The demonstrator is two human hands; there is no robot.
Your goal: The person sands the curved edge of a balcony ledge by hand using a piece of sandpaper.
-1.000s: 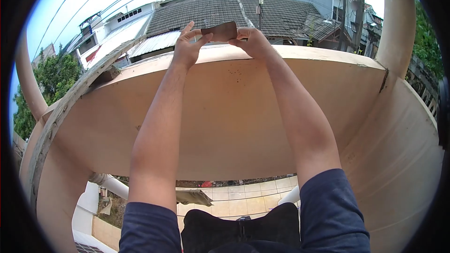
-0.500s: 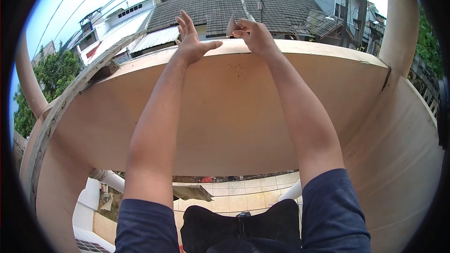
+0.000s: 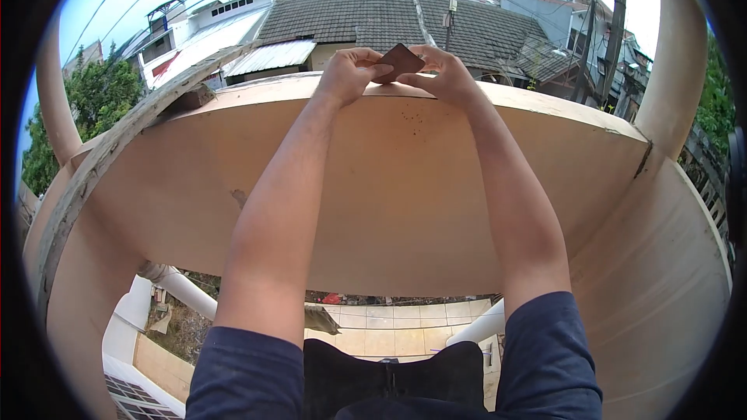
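A small square of brown sandpaper [image 3: 401, 62], dark reddish on the side facing me, is held up just over the top of the beige wall [image 3: 381, 194]. My left hand [image 3: 348, 76] pinches its left corner, with the thumb lying on the near face. At the right corner, my right hand [image 3: 451, 76] has its fingers along the upper edge and its thumb by the lower edge. Both arms reach straight out over the wall. The fingertips behind the sheet are hidden.
A rough concrete edge [image 3: 124, 118] curves along the left. Beige pillars [image 3: 675, 47] stand at both sides. Past the wall are tiled roofs [image 3: 334, 19], a utility pole [image 3: 449, 12] and overhead wires. Far below lies a tiled floor [image 3: 397, 327] with white pipes [image 3: 187, 292].
My left hand has closed from spread fingers onto the sandpaper, which only my right hand held before. The sheet now faces me flat, and the view has shifted slightly.
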